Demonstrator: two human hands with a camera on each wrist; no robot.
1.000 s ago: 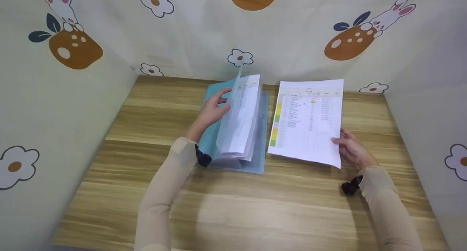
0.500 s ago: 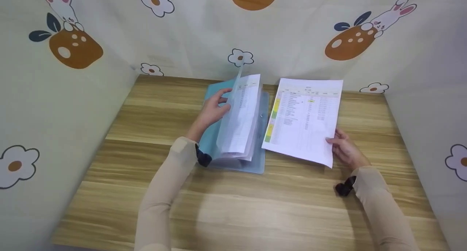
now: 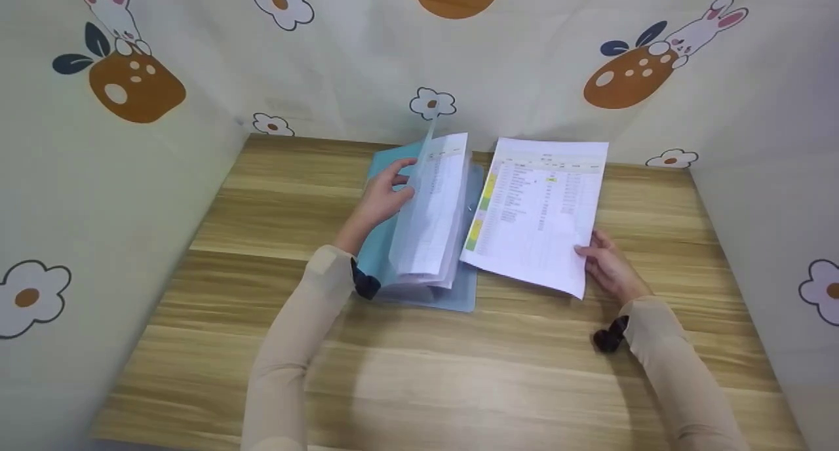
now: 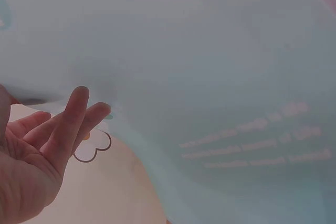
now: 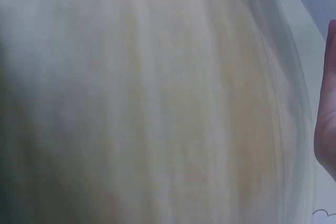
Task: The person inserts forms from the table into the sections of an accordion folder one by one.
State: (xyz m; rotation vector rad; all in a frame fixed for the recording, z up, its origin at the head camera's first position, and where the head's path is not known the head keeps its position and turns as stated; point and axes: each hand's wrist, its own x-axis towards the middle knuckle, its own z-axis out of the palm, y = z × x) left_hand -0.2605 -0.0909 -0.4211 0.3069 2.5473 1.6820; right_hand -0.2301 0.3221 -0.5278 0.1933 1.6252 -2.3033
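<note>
A blue ring folder (image 3: 464, 300) stands partly opened on the table, with several printed pages (image 3: 439, 215) fanned up inside. My left hand (image 3: 383, 195) holds its raised translucent cover (image 3: 405, 241) at the edge; in the left wrist view, that pale blue cover (image 4: 210, 51) fills most of the picture, with the spread fingers (image 4: 79, 109) at its lower left. To the right, my right hand (image 3: 609, 267) pinches a printed sheet of paper (image 3: 531, 228) by its lower right edge, thumb on top. The sheet's left edge is close to the folder. Little of this hand shows in the right wrist view.
The wood-grain table (image 3: 419, 385) extends in front of the folder and to both sides. Patterned cloth walls (image 3: 354, 58) rise directly behind and at left and right. The right wrist view is mostly blurred table surface.
My right hand has moved the sheet of paper leftward, tilting it slightly, so its left edge is now close to the folder. The left hand and the raised cover have stayed in place.
</note>
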